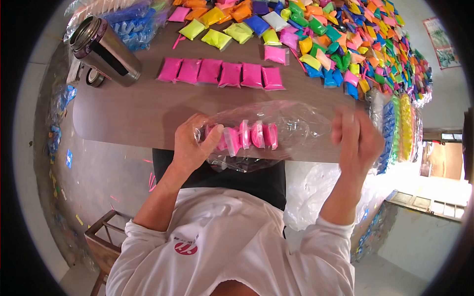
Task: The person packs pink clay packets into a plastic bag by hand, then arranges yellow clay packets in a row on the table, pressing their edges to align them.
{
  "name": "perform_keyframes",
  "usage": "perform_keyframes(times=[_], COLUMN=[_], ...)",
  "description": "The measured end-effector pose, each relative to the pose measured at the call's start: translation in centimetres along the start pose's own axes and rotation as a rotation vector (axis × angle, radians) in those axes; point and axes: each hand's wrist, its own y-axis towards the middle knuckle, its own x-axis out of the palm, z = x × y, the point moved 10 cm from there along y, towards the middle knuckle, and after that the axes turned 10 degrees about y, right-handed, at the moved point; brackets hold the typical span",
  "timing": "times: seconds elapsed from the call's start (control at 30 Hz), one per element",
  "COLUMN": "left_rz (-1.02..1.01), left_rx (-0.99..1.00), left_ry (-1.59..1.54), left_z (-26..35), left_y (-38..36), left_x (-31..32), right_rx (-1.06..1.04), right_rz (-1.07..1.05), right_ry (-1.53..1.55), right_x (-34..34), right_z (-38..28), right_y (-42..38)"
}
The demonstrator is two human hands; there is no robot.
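Observation:
A clear plastic bag (296, 126) lies across the front edge of the table, with several small pink packets (257, 134) standing in a row inside it. My left hand (193, 140) is closed on the bag's left end, its thumb over the nearest packet. Motion blurs my right hand (359, 140), raised beside the bag's right end with its fingers curled close to the film; I cannot tell whether they grip it. Beyond the bag, a row of several flat pink packets (219, 72) lies side by side on the table, and a lone pink packet (275, 55) rests further back.
A big pile of colourful packets (340, 44) covers the table's back right. At the left stand a steel thermos (106, 52) and its cap (94, 77). Bundled clear and blue bags (131, 24) lie behind it. Stacked coloured packs (397, 128) are at the right; a wooden stool (106, 227) stands lower left.

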Motion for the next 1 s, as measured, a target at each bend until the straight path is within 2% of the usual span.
perform_keyframes(times=[0.07,0.13,0.23,0.33,0.4,0.43,0.53,0.63,0.73,0.83,0.93,1.0], left_rz=[0.003,0.028,0.003,0.006,0.021,0.026,0.027,0.026,0.004,0.022,0.013,0.024], left_rx=[-0.011,-0.021,-0.048,-0.069,-0.06,-0.056,-0.013,-0.01,-0.023,-0.019,-0.038,-0.029], left_ry=[0.0,-0.018,-0.011,-0.04,-0.024,-0.014,-0.025,-0.006,0.017,0.03,0.067,0.034], left_z=[-0.1,-0.4,-0.5,-0.8,-0.4,-0.3,-0.3,-0.1,-0.4,0.0,-0.4,-0.2], left_y=[0.0,-0.1,-0.2,-0.3,-0.3,-0.2,-0.1,0.1,0.0,0.1,0.0,0.1], left_x=[-0.1,-0.2,-0.2,-0.1,-0.3,-0.4,-0.2,-0.1,0.0,-0.2,0.0,0.0], right_rx=[0.107,0.211,0.049,0.158,-0.058,-0.165,-0.24,-0.215,0.081,0.393,0.273,0.094], right_rz=[0.007,-0.178,-0.536,-0.793,-0.84,-0.858,-0.787,-0.759,-0.693,-0.52,-0.492,-0.543], right_ry=[0.0,0.093,0.038,0.046,-0.191,-0.306,-0.376,-0.376,-0.151,0.278,0.378,0.153], right_x=[0.9,3.8,9.4,13.9,15.1,15.8,16.5,16.3,13.2,8.7,7.9,9.2], right_z=[1.7,5.3,10.6,13.5,12.3,11.5,11.0,12.7,13.9,13.7,11.1,9.5], right_y=[4.0,7.6,10.3,9.4,8.9,8.4,8.0,8.1,9.3,9.0,8.5,8.9])
